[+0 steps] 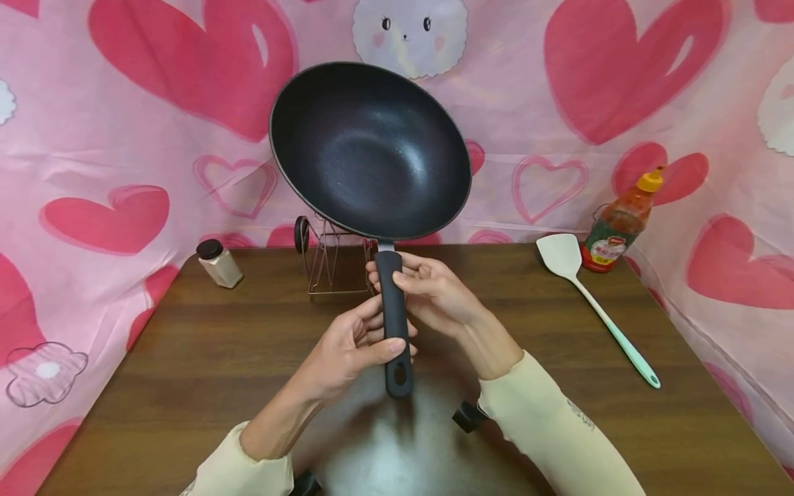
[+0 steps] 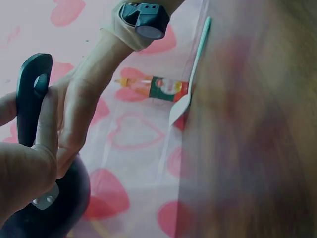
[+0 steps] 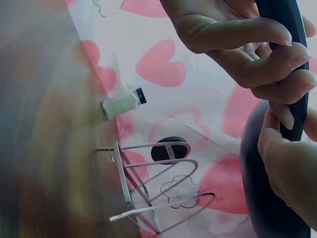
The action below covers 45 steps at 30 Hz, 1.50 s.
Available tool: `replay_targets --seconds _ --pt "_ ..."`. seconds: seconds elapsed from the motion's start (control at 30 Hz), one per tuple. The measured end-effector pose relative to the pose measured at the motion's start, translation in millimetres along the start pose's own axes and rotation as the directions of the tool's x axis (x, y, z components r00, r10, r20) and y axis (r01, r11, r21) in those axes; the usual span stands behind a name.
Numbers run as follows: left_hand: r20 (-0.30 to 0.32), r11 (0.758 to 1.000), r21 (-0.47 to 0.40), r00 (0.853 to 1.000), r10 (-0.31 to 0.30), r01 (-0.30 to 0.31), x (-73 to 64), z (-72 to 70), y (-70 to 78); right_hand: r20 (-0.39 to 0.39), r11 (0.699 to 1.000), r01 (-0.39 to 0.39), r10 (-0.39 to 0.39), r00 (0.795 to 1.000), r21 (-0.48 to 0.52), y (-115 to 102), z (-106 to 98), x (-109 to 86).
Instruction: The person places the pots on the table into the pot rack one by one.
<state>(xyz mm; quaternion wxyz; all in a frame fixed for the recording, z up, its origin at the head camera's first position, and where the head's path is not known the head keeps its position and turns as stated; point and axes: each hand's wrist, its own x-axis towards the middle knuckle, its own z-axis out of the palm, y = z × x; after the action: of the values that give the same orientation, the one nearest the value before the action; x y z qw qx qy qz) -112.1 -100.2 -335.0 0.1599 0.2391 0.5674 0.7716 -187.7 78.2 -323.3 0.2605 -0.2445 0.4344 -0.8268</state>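
Note:
A black wok (image 1: 372,148) is raised above the table, its inside facing me and its long handle (image 1: 393,324) pointing down. My left hand (image 1: 347,348) grips the lower part of the handle, with the thumb across the front and fingers behind. Higher up, close to the pan's metal neck, my right hand (image 1: 440,296) pinches the handle between thumb and fingers. In the left wrist view the handle (image 2: 29,114) shows its hanging hole beside the fingers. Fingers of both hands overlap round the handle in the right wrist view, next to the wok's outer side (image 3: 257,173).
Behind the wok stands a wire rack (image 1: 331,269) holding a black round piece (image 1: 301,234). A black-capped jar (image 1: 220,264) is at left. At right are a white spatula (image 1: 561,256) and a sauce bottle (image 1: 617,224). A shiny grey surface (image 1: 384,448) lies below my hands.

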Motion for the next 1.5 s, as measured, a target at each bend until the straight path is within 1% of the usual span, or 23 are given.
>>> replay_targets --seconds 0.17,0.3,0.5,0.63,0.77,0.83,0.93,1.07,1.27,1.4,1.5 --pt "-0.015 0.998 0.066 1.0 0.017 -0.016 -4.2 -7.2 6.0 0.019 1.0 0.015 -0.016 1.0 0.025 5 5 11.0" --pt "-0.026 0.997 0.072 0.999 0.026 -0.024 -6.5 -10.5 9.2 0.027 0.998 0.024 -0.025 0.999 0.059 11 7 18.4" --pt "-0.038 0.998 0.056 0.999 0.03 -0.028 -11.9 -15.3 13.2 0.05 0.989 0.035 -0.042 0.998 0.146 22 11 28.7" --pt "-0.034 0.997 0.034 0.997 0.074 -0.073 -17.1 -18.2 17.5 0.087 0.976 0.039 -0.059 0.994 0.213 29 16 34.3" --pt "-0.041 0.993 0.025 0.993 0.114 -0.113 -21.1 -19.6 21.2 0.124 0.953 0.041 -0.082 0.989 0.301 35 21 40.1" --pt "-0.057 0.992 0.045 0.991 0.12 -0.117 -23.2 -19.4 22.4 0.139 0.938 0.041 -0.095 0.986 0.345 38 22 42.8" --pt "-0.079 0.989 0.082 0.988 0.13 -0.124 -26.0 -19.3 23.7 0.15 0.924 0.039 -0.103 0.983 0.381 42 25 46.5" --pt "-0.1 0.984 0.11 0.984 0.148 -0.137 -29.4 -20.3 25.0 0.153 0.921 0.039 -0.106 0.982 0.388 47 29 51.2" --pt "-0.128 0.974 0.173 0.978 0.167 -0.143 -34.4 -21.8 26.1 0.183 0.916 0.018 -0.1 0.978 0.402 54 34 56.9" --pt "-0.14 0.961 0.236 0.974 0.179 -0.143 -36.6 -22.5 28.1 0.207 0.913 0.014 -0.107 0.973 0.407 56 36 61.4" --pt "-0.148 0.945 0.292 0.97 0.195 -0.145 -38.1 -23.7 30.3 0.223 0.916 0.01 -0.109 0.969 0.402 57 39 65.2"
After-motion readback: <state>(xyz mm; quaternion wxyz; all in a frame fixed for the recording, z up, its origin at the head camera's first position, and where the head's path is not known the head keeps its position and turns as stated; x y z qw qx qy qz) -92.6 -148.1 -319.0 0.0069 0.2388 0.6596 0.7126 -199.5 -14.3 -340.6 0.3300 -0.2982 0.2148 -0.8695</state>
